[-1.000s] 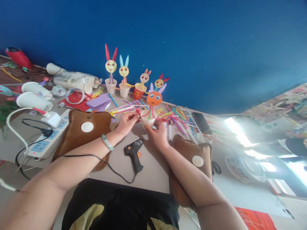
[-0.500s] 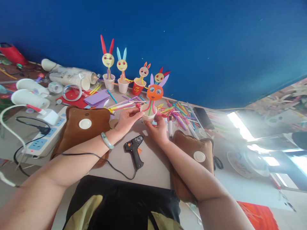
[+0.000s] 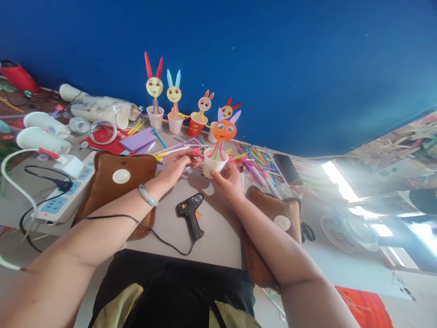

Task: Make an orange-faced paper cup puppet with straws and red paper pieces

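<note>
My right hand [image 3: 229, 183] is closed around the lower right side of a white paper cup [image 3: 215, 163], thumb across its front. The cup is held a little tilted. From it rise pink and green pipe cleaners carrying an orange rabbit face [image 3: 224, 130] with lilac ears. A red paper piece [image 3: 196, 153] sticks out at the cup's left. Beside that piece is my left hand [image 3: 175, 167], off the cup, its fingers slightly apart; the fingertips are partly hidden. On the table below lies a black glue gun [image 3: 191, 216].
Several finished rabbit cups, such as the red cup [image 3: 198, 125], line the blue wall. Coloured pipe cleaners [image 3: 254, 164] lie behind my hands. Brown cushions [image 3: 119, 196] flank the glue gun. A power strip [image 3: 68, 193] and stacked paper cups [image 3: 99, 115] are at left.
The rabbit cup has shifted slightly right and nearer to me. My left hand has come off the cup and drawn back left, while my right hand keeps hold.
</note>
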A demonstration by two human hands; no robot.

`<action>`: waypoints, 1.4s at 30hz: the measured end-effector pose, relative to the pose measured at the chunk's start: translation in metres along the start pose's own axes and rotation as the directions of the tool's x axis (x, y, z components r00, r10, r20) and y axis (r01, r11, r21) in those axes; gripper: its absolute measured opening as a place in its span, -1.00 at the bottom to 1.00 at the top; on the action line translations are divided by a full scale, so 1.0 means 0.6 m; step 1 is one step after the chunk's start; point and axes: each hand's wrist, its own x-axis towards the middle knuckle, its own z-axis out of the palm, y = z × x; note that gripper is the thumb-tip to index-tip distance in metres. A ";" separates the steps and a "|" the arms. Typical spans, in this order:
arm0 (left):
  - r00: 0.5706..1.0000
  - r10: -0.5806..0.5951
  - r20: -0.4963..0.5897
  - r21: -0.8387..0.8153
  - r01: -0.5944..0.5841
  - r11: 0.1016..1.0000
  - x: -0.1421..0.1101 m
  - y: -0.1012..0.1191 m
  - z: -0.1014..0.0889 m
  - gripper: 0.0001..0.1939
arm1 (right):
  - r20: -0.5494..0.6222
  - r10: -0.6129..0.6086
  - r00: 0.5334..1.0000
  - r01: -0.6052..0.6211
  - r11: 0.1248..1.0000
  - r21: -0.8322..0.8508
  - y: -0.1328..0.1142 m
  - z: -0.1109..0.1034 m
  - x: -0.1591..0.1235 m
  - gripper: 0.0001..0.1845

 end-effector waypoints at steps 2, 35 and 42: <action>0.999 0.004 0.042 -0.077 -0.001 0.997 0.003 0.014 -0.009 -0.66 | 0.039 -0.022 0.999 0.021 0.999 0.034 0.003 -0.002 -0.001 -0.44; 0.939 0.133 0.318 0.200 -0.204 0.958 0.011 0.028 -0.032 -0.72 | 0.211 -0.075 0.975 0.123 0.967 -0.224 0.012 0.021 -0.021 -0.41; 0.931 0.147 0.335 0.200 -0.223 0.954 0.015 0.034 -0.038 -0.69 | 0.160 -0.109 0.981 0.152 0.946 -0.287 0.011 0.020 -0.022 -0.58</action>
